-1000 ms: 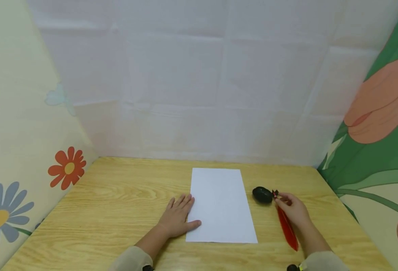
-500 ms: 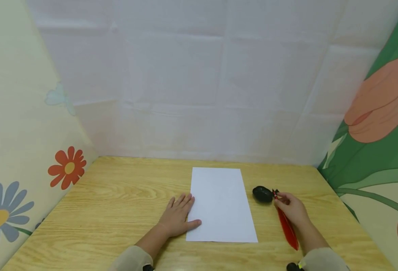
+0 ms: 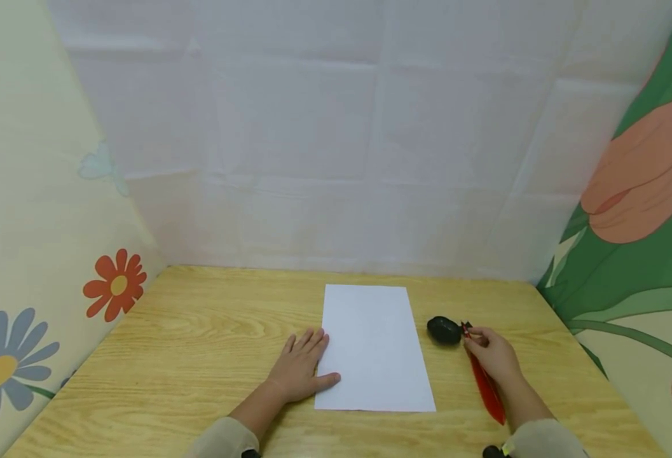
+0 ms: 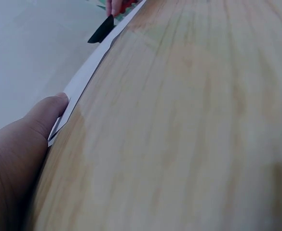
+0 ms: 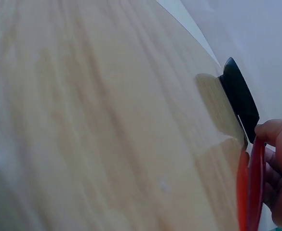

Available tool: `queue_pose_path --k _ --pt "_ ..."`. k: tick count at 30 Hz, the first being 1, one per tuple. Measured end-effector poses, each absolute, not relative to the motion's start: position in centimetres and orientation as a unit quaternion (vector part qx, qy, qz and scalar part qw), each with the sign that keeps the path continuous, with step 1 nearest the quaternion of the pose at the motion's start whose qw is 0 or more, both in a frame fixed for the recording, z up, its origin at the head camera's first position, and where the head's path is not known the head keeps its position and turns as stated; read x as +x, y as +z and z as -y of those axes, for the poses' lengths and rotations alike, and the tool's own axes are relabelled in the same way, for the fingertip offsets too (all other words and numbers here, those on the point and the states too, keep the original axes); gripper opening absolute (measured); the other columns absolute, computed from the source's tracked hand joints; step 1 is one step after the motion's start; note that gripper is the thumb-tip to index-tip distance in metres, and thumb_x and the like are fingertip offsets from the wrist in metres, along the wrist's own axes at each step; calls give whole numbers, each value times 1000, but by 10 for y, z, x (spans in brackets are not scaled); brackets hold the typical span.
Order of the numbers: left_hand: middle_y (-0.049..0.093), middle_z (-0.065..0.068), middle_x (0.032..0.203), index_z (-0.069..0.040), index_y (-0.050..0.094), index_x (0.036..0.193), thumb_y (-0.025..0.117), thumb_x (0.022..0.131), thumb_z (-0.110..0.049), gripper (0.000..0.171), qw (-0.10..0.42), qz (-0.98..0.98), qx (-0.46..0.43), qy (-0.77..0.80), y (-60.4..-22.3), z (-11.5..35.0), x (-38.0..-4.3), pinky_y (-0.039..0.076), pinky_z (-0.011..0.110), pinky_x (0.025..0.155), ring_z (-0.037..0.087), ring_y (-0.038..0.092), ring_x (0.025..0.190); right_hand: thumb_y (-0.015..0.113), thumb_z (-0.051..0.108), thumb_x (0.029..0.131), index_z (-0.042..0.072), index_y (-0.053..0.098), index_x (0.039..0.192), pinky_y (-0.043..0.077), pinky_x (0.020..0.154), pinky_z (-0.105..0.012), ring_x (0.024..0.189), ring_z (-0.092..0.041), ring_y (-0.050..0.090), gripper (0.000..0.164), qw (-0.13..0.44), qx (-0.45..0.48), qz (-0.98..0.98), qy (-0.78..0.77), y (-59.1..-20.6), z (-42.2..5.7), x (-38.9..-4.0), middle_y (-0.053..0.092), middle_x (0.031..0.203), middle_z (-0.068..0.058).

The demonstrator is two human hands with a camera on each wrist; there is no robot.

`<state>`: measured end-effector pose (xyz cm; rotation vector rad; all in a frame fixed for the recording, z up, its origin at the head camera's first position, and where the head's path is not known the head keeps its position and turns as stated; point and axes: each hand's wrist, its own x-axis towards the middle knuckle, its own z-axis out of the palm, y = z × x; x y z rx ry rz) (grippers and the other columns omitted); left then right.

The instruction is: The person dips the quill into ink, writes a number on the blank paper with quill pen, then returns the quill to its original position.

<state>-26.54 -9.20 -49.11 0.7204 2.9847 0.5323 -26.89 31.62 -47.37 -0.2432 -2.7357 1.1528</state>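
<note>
A sheet of white paper (image 3: 374, 350) lies on the wooden table. My left hand (image 3: 300, 369) rests flat with spread fingers along the sheet's left edge, its thumb on the paper. Right of the sheet is an object with a shiny black oval end (image 3: 444, 331) and a long, narrow red part (image 3: 487, 391). Thumb and fingers of my right hand (image 3: 494, 355) pinch it near where black and red meet. In the right wrist view the red part (image 5: 255, 187) shows as two strips side by side, beside the black end (image 5: 239, 98); its exact kind I cannot tell.
The wood-grain table (image 3: 198, 343) reaches back to a creased white cloth (image 3: 290, 127). A flower-patterned panel (image 3: 32, 191) stands on the left, and a green panel with large pink tulips (image 3: 644, 165) on the right.
</note>
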Motion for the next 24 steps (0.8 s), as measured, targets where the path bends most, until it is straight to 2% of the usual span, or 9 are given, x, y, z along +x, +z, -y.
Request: queue_pose_path --k 6,13,24 --pt "29 11 161 -6 33 153 52 89 -66 90 8 -957 233 173 -494 93 -266 8 59 121 33 20 151 61 20 93 -2 60 126 46 66 -24 80 -17 60 39 74 -93 912 392 -475 -318 -270 69 99 -18" --pt "29 11 161 -6 32 153 51 89 -66 90 9 -957 234 173 -492 92 -265 7 60 121 34 19 151 63 21 95 -4 61 125 46 64 -23 81 -13 59 40 84 -101 905 404 -471 -316 -270 69 101 -20" --pt "29 10 161 -7 33 153 52 88 -66 90 8 -956 233 176 -495 92 -267 8 60 121 33 20 151 62 17 95 -3 62 124 45 61 -18 74 -4 55 35 101 -108 889 433 -468 -310 -268 69 96 -15"
